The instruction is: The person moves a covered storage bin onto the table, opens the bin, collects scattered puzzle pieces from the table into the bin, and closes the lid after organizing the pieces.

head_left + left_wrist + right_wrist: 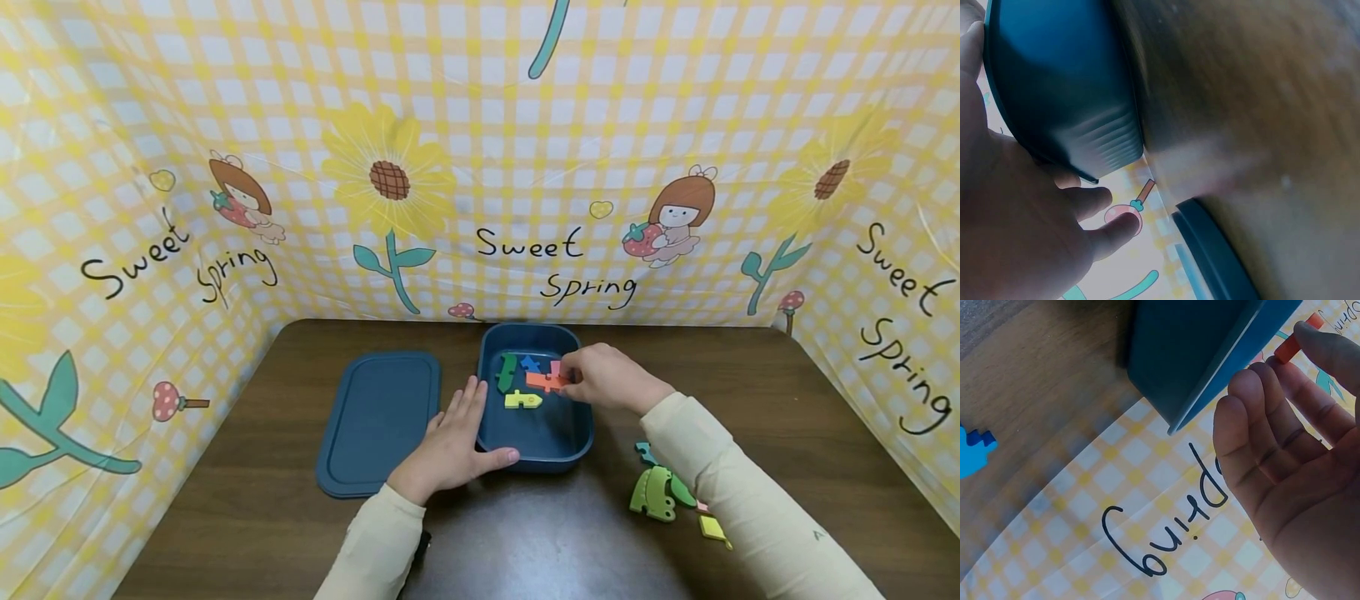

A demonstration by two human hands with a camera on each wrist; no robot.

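Observation:
A dark blue lidless box (536,450) stands on the table with several puzzle pieces in it: a green piece (506,372), a blue piece (529,364), a yellow piece (522,401) and a pink piece (556,367). Over its right side, my right hand (611,379) pinches an orange puzzle piece (1297,340) between thumb and forefinger. My left hand (453,442) touches the box's left side, fingers straight and thumb spread along the near corner. In the left wrist view, the left hand (1022,219) lies along the box wall (1066,94).
Left of the box lies a dark blue lid (381,425). Near the right forearm are a green crocodile-head piece (654,493), a teal piece (645,452), a yellow piece (712,527) and other pieces partly under the sleeve. A checked cloth (480,167) surrounds the table's back and sides.

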